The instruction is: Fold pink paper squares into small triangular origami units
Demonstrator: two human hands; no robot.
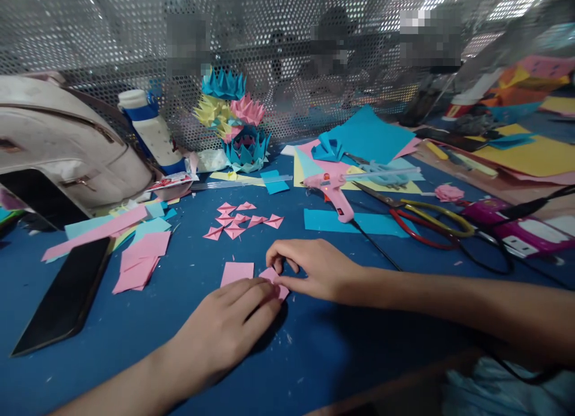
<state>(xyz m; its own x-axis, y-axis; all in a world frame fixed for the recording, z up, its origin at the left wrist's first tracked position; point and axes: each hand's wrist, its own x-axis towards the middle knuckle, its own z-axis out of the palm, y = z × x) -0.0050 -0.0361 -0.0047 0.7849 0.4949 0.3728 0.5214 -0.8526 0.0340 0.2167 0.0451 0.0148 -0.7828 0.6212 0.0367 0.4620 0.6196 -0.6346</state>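
A small piece of pink paper (281, 292) lies on the blue tabletop between my hands, partly covered by fingers. My left hand (233, 320) presses its fingertips together on the paper's near-left side. From the right, my right hand (314, 269) has its thumb on the same piece, index finger curled over its far edge. A flat pink paper square (238, 273) rests just beyond my left fingers. Farther back sit several folded pink paper triangles (238, 221) in a loose group. To the left is a stack of pink paper squares (141, 263).
A pink glue gun (330, 185) with its cord lies beyond my right hand, near scissors (431, 218) and a magenta power strip (521, 227). Phones (67, 296), a backpack (67, 140) and a bottle (153, 131) are left. A folded-paper flower piece (245, 146) stands behind.
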